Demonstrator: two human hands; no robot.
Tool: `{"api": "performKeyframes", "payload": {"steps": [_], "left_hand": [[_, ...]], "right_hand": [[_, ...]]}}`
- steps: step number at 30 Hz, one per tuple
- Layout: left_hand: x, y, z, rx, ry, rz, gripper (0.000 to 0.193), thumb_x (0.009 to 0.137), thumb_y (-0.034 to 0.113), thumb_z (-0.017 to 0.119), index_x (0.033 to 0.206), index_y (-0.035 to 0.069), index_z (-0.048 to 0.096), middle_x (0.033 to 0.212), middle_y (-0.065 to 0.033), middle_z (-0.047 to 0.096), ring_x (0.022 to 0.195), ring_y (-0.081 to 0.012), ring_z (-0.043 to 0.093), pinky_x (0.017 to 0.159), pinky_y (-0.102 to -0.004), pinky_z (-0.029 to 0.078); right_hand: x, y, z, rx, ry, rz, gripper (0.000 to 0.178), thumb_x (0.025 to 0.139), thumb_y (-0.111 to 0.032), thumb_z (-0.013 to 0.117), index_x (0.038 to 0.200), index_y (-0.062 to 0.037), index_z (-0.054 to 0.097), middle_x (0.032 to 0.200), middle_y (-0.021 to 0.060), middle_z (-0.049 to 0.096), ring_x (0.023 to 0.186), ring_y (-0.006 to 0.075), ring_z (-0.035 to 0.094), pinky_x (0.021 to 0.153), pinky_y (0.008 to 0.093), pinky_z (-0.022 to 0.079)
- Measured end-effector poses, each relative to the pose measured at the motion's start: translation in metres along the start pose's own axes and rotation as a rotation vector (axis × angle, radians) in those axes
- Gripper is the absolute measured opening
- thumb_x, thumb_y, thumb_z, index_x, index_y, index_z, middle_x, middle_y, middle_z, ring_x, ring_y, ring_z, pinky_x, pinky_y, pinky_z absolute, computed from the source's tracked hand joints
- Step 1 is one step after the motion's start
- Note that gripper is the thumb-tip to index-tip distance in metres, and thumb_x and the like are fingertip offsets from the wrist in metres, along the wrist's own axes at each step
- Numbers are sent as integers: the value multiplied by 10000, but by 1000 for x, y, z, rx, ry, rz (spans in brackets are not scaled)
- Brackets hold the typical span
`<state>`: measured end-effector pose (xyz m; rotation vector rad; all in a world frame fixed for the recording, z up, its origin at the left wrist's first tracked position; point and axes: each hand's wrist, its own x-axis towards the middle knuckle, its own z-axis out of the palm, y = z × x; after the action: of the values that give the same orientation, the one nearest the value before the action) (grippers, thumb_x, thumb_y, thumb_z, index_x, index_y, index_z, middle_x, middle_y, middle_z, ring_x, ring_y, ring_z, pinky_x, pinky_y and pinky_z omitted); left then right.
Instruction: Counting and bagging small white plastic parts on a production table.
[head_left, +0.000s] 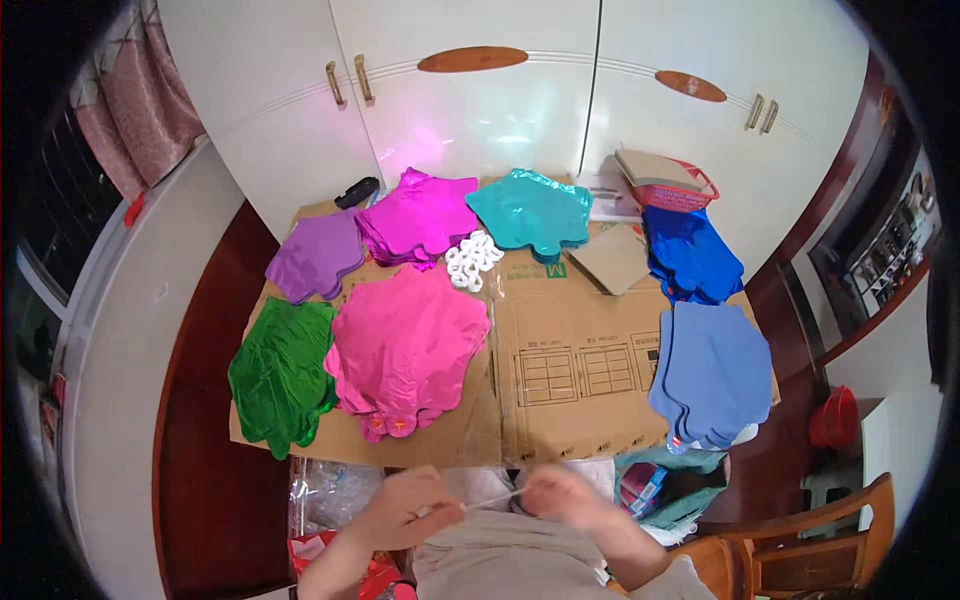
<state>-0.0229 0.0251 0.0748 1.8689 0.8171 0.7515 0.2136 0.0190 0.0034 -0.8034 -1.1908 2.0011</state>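
A white cabinet (470, 115) with curved panels fills the background, and in front of it spreads a cardboard surface (575, 320), its printed bare part right of centre. The biggest pile on it is the hot-pink sheets (410, 340), left of centre, just beside the green sheets (282, 370). Light-blue sheets (718, 370) lie at the right edge, with royal-blue sheets (692, 255) behind them; along the back sit magenta sheets (420, 212) and teal sheets (535, 208), and purple sheets (318, 255) lie at the back left. Below the near edge, in front of the person's body, are the left hand (415, 505), its fingers curled and pinched on one end of a strand, and the right hand (568, 495), blurred, its fingers bunched on the other end. A small pile of white rings (472, 262) lies between the magenta, teal and hot-pink piles. Thinnest of all, the white strand (495, 499) stretches nearly straight between both hands.
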Motion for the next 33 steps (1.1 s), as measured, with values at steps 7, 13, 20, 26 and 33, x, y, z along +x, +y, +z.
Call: {"api": "performKeyframes", "payload": {"steps": [7,13,20,26,33], "left_hand": [[1,-34,36,108,335,-53,167,745,12,545,881,39,638,708,-57,613,679,-178,495,611,-299,397],[-7,-43,50,-376,182,135,235,743,-13,530,934,73,638,697,-44,569,710,-192,476,641,-279,396],[-4,-43,50,-209,127,89,207,731,-6,540,895,63,645,722,-36,590,697,-183,478,658,-281,378],[0,-43,49,66,193,91,201,721,4,546,901,25,634,706,-35,607,677,-160,491,653,-291,383],[0,-44,56,-6,227,103,180,741,4,549,901,15,632,695,-32,606,643,-168,495,640,-291,388]], "right_hand": [[4,11,29,-772,22,-308,122,809,-60,503,872,-33,604,614,74,549,530,170,528,478,269,402],[12,1,19,-662,271,-502,90,734,-28,576,809,-38,626,604,79,568,505,169,533,470,280,409],[10,-12,16,-635,335,-380,77,729,-37,566,790,-38,613,602,88,557,498,213,538,463,284,408],[4,-12,21,-774,198,-510,82,720,-33,581,795,-30,613,598,92,550,499,223,532,459,297,411],[2,-12,25,-943,117,-557,92,723,-55,589,812,-43,610,613,93,554,509,250,548,444,316,426]]}}
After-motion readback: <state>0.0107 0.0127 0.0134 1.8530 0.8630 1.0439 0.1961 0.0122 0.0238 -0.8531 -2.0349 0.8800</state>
